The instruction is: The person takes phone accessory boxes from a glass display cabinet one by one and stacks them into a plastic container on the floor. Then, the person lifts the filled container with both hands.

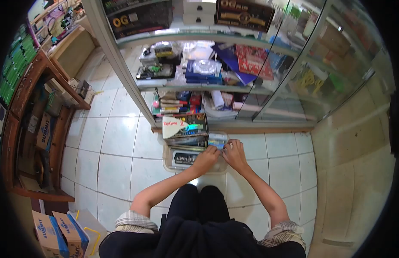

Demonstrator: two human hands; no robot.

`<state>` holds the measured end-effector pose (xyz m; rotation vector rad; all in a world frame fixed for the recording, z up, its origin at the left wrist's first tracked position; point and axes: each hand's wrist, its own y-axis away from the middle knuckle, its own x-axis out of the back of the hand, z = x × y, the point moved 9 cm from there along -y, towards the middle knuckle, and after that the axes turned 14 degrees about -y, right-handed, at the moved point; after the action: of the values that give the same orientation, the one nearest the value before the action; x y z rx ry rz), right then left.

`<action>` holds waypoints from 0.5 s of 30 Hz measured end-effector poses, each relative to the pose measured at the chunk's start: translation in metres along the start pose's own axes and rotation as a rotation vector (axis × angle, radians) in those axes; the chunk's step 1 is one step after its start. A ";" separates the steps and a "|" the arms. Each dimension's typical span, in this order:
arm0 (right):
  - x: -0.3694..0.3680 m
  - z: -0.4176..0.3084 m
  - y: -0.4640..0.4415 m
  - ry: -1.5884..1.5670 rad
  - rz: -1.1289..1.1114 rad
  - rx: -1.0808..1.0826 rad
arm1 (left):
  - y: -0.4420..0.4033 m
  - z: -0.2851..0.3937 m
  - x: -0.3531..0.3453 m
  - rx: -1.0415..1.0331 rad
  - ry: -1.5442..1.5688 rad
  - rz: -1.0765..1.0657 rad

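Observation:
A shallow clear plastic tray (170,165) lies on the floor in front of my knees. Inside its left part stands a dark box with a white "Realme" label (191,133), and nearer me lies a black-and-white pack (184,158). Small blue packets (216,140) fill the tray's right end. My left hand (208,158) reaches over that end with its fingers curled together. Close beside it, my right hand (235,154) has its fingers bent in a pinch at the packets' edge. What the fingertips hold, if anything, is too small to make out.
A glass display cabinet (290,116) with crowded shelves rises just beyond the tray. Its sliding glass door is on the right. A wooden shelf unit (40,124) stands left, with "Summit" cartons (51,234) at the lower left. A tan panel (354,172) bounds the right side.

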<state>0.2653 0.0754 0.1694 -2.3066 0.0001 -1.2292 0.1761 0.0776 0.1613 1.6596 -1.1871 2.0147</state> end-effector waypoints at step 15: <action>0.342 -0.229 -0.250 0.195 0.788 0.766 | -0.200 -0.085 0.440 -0.085 -0.091 0.940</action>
<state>0.2293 0.1085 0.6486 -1.3047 0.3960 -0.8156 0.1153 0.1418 0.6442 1.2517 -2.3611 2.2911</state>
